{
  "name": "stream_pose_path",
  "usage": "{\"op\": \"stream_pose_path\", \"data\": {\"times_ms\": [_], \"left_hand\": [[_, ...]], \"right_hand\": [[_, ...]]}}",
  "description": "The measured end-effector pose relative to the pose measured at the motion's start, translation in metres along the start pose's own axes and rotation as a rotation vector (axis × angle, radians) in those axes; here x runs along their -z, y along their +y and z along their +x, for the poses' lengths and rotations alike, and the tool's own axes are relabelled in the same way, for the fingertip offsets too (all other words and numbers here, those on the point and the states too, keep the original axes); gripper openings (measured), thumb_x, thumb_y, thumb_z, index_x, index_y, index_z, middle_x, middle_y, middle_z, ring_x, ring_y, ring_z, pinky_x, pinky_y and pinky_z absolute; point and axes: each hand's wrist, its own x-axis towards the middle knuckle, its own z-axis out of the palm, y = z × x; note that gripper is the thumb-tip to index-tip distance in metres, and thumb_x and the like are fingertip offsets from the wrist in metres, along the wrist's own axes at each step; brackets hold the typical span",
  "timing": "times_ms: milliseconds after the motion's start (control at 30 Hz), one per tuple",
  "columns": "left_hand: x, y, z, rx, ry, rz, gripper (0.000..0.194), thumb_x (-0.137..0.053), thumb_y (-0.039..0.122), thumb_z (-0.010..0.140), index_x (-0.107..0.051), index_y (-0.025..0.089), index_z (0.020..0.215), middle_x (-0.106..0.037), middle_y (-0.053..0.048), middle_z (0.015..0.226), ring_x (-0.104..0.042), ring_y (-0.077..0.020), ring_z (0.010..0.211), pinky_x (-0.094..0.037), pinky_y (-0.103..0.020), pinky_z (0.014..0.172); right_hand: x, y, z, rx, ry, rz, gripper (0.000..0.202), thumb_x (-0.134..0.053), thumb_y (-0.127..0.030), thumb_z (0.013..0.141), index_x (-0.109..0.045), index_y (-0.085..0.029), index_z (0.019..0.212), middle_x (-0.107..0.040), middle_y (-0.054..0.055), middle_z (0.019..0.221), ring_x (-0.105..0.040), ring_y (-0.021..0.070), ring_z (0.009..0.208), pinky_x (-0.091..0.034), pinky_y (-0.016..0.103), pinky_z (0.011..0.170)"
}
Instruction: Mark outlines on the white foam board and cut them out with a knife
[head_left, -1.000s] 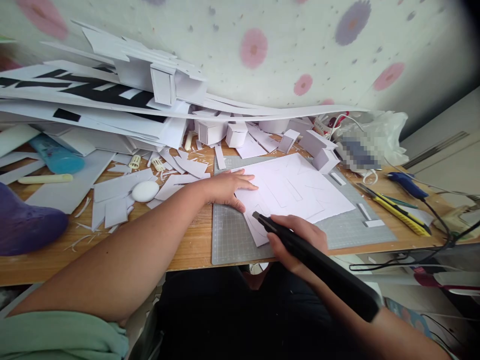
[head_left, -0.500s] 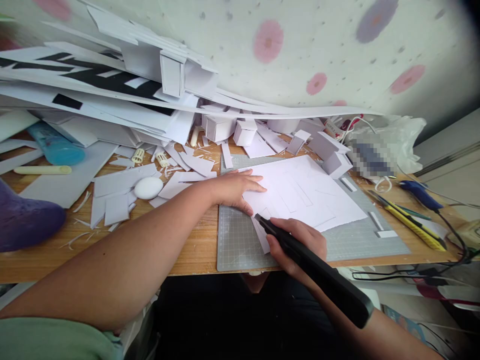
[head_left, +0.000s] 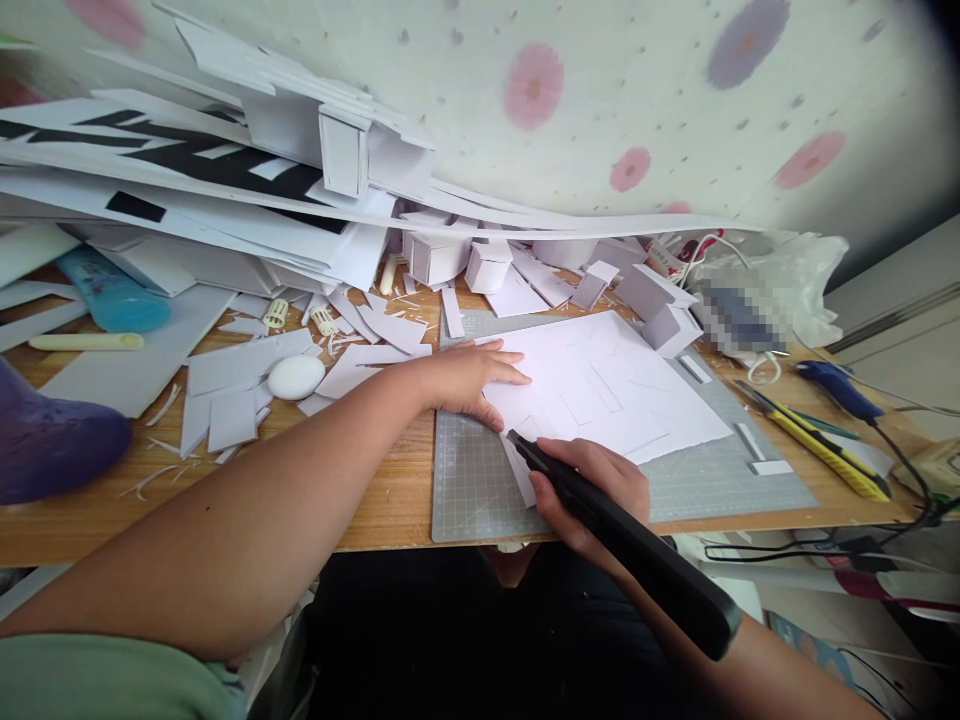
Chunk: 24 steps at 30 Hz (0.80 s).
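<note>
My left hand [head_left: 474, 382] lies flat with its fingers spread on the left part of a white foam-board sheet [head_left: 630, 385], which carries thin pencil outlines. Held in my right hand [head_left: 596, 490] is a long black handheld tool [head_left: 637, 545]. Its narrow tip touches or hovers just over the sheet's near-left edge, close to my left thumb; any blade is too small to make out. A narrow white strip [head_left: 517, 475] sticks out toward me under the tip. Beneath everything is a grey gridded cutting mat [head_left: 469, 490].
White offcuts [head_left: 232, 420] and a white egg-shaped object [head_left: 296, 377] lie left. Folded white models [head_left: 435, 255] and stacked boards [head_left: 247, 235] stand behind. To the right are a yellow utility knife [head_left: 832, 450] and a blue glue gun [head_left: 836, 388] with its cord.
Almost nothing differs. My right hand and the black tool are shifted very slightly left, along with a small shift of the whole view. My left hand stays flat on the sheet.
</note>
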Motion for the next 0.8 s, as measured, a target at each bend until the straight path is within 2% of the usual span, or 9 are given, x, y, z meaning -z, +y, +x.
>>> {"op": "stream_pose_path", "data": {"times_ms": [167,300,533,800], "left_hand": [[0.001,0.001,-0.001,0.002,0.002,-0.003,0.076,-0.066,0.062,0.071,-0.043,0.035,0.139,-0.021,0.003,0.156,-0.008,-0.0287,0.145,-0.011,-0.047,0.115],[0.001,0.002,-0.001,0.005,-0.005,0.004,0.077,-0.066,0.062,0.071,-0.042,0.035,0.139,-0.02,0.003,0.156,-0.007,-0.0283,0.145,-0.01,-0.047,0.115],[0.001,0.0,0.0,-0.005,-0.006,-0.002,0.078,-0.066,0.064,0.071,-0.042,0.036,0.139,-0.021,0.003,0.156,-0.008,-0.0277,0.145,-0.011,-0.047,0.115],[-0.001,-0.003,0.003,-0.016,-0.003,-0.008,0.073,-0.065,0.061,0.074,-0.042,0.036,0.139,-0.021,0.002,0.156,-0.007,-0.0275,0.145,-0.009,-0.048,0.114]], "right_hand": [[-0.002,0.0,-0.001,-0.011,0.005,-0.001,0.021,-0.062,-0.021,0.08,-0.059,-0.021,0.101,-0.067,0.0,0.073,-0.063,0.0145,0.06,-0.05,0.026,0.055],[-0.003,-0.001,0.003,0.054,0.023,0.024,0.023,-0.061,-0.017,0.079,-0.058,-0.021,0.102,-0.063,0.001,0.07,-0.059,0.014,0.057,-0.049,0.026,0.053],[0.002,-0.005,0.011,0.113,0.001,0.08,0.029,-0.064,-0.012,0.075,-0.058,-0.018,0.102,-0.067,0.009,0.092,-0.064,0.019,0.078,-0.055,0.032,0.066],[0.009,-0.015,0.012,0.139,-0.039,0.045,0.027,-0.062,-0.01,0.074,-0.059,-0.016,0.1,-0.069,0.011,0.088,-0.066,0.0194,0.073,-0.055,0.031,0.061]]}}
